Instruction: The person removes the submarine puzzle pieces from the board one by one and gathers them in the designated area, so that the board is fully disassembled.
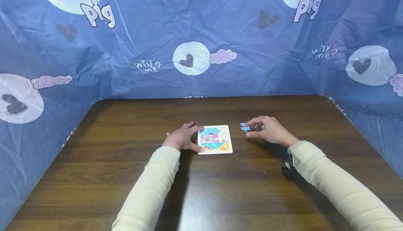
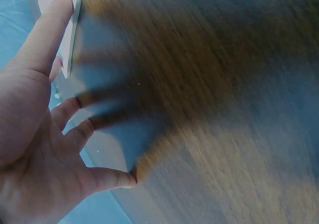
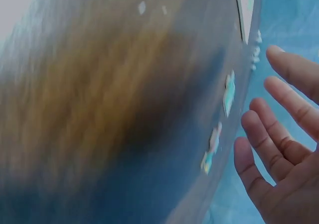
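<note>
A square jigsaw puzzle in a white frame [image 1: 231, 143] lies flat on the table, its picture partly filled, with bare gaps along the right side. My left hand [image 1: 182, 137] spreads over the frame's left side, thumb [image 2: 52, 27] and index finger resting on it, the other fingers reaching out beside it. To the right of the frame lies a light blue puzzle piece [image 1: 245, 127]. Over it hovers my right hand [image 1: 267, 129], fingers loosely bent, nothing held between them. A second piece [image 3: 213, 148], blue, pink and yellow, is partly hidden under that hand in the head view.
The brown wooden table [image 1: 220, 192] ends at a blue printed cloth [image 1: 195, 24] along the back and sides. A dark device [image 1: 288, 166] is strapped at the right wrist. Small white specks [image 3: 142, 7] dot the tabletop.
</note>
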Tool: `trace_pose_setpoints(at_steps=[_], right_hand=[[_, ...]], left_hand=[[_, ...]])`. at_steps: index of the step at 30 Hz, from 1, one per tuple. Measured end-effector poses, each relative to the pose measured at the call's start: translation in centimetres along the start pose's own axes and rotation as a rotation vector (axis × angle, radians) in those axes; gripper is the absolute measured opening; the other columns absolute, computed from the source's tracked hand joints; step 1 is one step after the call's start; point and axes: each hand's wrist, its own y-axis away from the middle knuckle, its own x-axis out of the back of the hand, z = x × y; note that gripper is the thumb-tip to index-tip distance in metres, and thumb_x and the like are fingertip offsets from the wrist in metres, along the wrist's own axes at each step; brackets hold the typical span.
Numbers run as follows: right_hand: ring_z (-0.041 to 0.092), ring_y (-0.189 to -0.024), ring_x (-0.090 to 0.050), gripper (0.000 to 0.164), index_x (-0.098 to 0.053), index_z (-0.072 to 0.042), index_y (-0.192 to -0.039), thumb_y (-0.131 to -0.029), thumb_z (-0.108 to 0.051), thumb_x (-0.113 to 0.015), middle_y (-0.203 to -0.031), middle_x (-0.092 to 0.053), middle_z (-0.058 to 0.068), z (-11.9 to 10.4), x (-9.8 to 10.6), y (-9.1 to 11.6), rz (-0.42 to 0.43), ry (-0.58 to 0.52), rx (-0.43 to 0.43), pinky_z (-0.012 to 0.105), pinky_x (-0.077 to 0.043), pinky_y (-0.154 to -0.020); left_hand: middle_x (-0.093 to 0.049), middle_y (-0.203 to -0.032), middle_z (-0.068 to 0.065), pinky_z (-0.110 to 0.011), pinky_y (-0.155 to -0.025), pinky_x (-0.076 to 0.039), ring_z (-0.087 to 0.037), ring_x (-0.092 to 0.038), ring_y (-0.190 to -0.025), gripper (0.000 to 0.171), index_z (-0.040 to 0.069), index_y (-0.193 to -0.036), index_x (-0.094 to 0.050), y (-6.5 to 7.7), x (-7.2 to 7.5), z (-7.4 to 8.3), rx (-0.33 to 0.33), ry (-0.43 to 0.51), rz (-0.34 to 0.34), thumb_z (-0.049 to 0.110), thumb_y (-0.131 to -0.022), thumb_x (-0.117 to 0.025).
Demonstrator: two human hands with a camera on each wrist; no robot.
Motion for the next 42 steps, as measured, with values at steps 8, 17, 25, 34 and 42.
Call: trace_pose_setpoints(at_steps=[8, 17, 25, 34, 42], right_hand=[[0.021, -0.091, -0.065, 0.031, -0.075, -0.004, -0.114, -0.088, -0.020, -0.081, -0.098, -0.072, 0.004, -1.7, -1.9, -0.8, -0.074, -0.009, 0.012, 0.039, -0.053, -0.081], [0.021, -0.090, -0.062, 0.033, -0.076, -0.008, -0.114, -0.086, -0.024, -0.083, -0.102, -0.069, 0.007, -3.6, -3.4, -1.2, -0.133, 0.002, 0.060, 0.038, -0.051, -0.081], [0.021, -0.090, -0.060, 0.032, -0.077, -0.007, -0.113, -0.085, -0.021, -0.084, -0.099, -0.065, 0.005, -4.8, -4.2, -1.5, -0.185, 0.005, 0.067, 0.034, -0.049, -0.080], [0.020, -0.088, -0.057, 0.029, -0.079, -0.007, -0.107, -0.081, -0.018, -0.087, -0.098, -0.063, 0.004, -5.5, -4.8, -1.9, -0.201, 0.033, 0.065, 0.033, -0.048, -0.078], [0.020, -0.086, -0.055, 0.025, -0.074, -0.012, -0.097, -0.078, -0.016, -0.089, -0.095, -0.059, 0.004, -5.6, -5.0, -2.2, -0.174, 0.054, 0.066, 0.034, -0.046, -0.077]], left_hand=[[-0.018, -0.169, -0.008, -0.080, -0.108, -0.017, -0.033, -0.019, -0.154, 0.088, 0.029, -0.157, -0.038, -0.3, 0.0, 0.0, 0.001, -0.004, 0.005, 0.041, -0.084, -0.084], [-0.018, -0.169, -0.009, -0.080, -0.108, -0.017, -0.032, -0.018, -0.154, 0.087, 0.029, -0.158, -0.038, -0.3, 0.0, 0.1, 0.003, -0.013, -0.003, 0.041, -0.085, -0.083], [-0.019, -0.169, -0.010, -0.080, -0.108, -0.018, -0.033, -0.019, -0.154, 0.086, 0.028, -0.157, -0.039, -0.1, -0.1, 0.2, 0.006, -0.016, 0.002, 0.041, -0.085, -0.083], [-0.019, -0.169, -0.010, -0.079, -0.108, -0.019, -0.033, -0.019, -0.154, 0.086, 0.029, -0.158, -0.038, -0.1, -0.1, 0.2, 0.013, -0.034, 0.002, 0.042, -0.085, -0.083], [-0.018, -0.169, -0.009, -0.079, -0.109, -0.019, -0.031, -0.018, -0.154, 0.087, 0.030, -0.159, -0.036, -0.2, -0.1, 0.2, 0.027, -0.050, -0.011, 0.044, -0.086, -0.081]])
